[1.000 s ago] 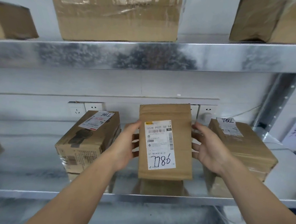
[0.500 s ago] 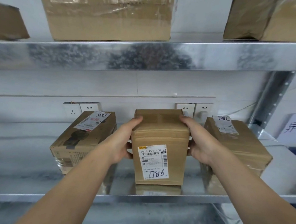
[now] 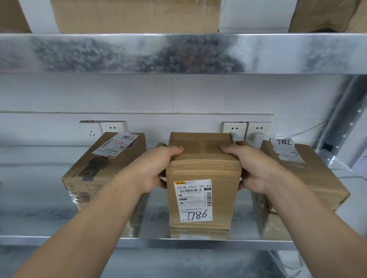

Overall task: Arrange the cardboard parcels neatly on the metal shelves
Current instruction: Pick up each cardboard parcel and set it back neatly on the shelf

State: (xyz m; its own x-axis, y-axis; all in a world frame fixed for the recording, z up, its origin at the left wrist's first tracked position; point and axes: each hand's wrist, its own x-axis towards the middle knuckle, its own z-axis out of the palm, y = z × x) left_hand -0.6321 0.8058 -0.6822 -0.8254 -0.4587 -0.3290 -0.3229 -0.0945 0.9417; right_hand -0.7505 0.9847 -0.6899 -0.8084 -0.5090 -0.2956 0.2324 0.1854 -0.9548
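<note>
Head camera: label on middle parcel reads 502B P021-00, 7786.

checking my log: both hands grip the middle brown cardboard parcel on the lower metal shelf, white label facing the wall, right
No: the head view shows the white label facing the person, not the wall. Otherwise right: left hand and right hand grip the middle brown cardboard parcel on the lower metal shelf.
</note>
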